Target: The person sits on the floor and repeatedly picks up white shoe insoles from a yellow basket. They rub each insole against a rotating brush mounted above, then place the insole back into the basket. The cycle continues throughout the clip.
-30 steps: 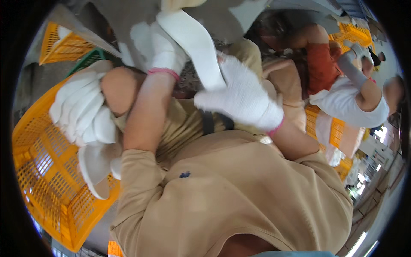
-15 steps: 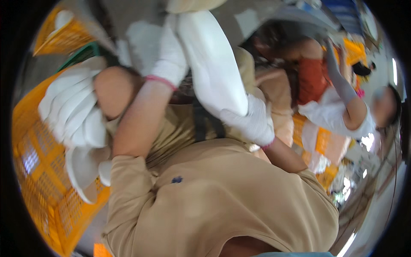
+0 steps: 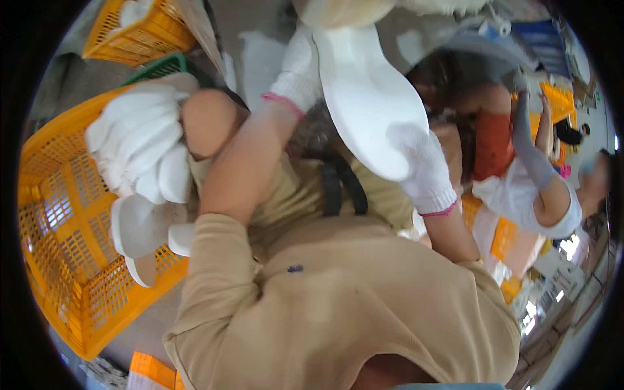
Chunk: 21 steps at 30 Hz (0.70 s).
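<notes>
Both gloved hands hold one white shoe sole [image 3: 364,97] up above the lap. The left hand [image 3: 296,68] has its fingers closed round the sole's upper edge; the right hand [image 3: 422,166] has its fingers clamped on the sole's lower end. This looks like handling or checking one sole taken from the stack of white soles [image 3: 140,162], which lies left of the held sole in an orange crate [image 3: 58,260]. A careful turn without losing either grip seems called for. No bench shows; a grey floor [image 3: 260,58] lies behind the sole, with another person [image 3: 533,188] and more orange crates to its right.
</notes>
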Available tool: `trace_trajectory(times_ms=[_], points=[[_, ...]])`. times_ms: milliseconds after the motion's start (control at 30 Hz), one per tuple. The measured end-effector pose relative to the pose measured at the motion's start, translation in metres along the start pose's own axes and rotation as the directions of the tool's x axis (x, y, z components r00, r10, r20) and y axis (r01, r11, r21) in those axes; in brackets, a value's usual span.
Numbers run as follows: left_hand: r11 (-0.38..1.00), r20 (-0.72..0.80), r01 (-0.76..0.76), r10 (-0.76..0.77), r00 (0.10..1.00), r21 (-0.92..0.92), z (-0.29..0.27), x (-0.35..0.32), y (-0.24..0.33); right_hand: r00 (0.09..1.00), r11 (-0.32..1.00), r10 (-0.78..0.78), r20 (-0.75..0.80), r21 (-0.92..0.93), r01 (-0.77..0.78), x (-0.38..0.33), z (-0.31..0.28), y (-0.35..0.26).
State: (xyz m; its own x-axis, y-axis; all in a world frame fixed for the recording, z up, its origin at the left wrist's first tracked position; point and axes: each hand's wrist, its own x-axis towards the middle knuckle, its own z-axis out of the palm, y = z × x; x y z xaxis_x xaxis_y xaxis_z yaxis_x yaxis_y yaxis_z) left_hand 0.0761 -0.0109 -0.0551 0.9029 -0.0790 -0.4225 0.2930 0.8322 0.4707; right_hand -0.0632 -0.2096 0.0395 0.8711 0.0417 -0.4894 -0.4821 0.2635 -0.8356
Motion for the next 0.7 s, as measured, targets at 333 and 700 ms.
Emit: trace_trajectory(times_ms=[333,700], points=[[0.82,0.626,0.173,-0.536,0.566,0.546,0.036,-0.098,-0.056,0.982,0.904,0.16,-0.099,0.415,-0.105,-0.039,-0.107,0.022],[0.972,0.096,-0.051,0.075,0.993,-0.228,-0.012,-0.002,-0.005,0.998,0.991,0.061,-0.007,-0.118,-0.061,0.045,0.029,-0.015]])
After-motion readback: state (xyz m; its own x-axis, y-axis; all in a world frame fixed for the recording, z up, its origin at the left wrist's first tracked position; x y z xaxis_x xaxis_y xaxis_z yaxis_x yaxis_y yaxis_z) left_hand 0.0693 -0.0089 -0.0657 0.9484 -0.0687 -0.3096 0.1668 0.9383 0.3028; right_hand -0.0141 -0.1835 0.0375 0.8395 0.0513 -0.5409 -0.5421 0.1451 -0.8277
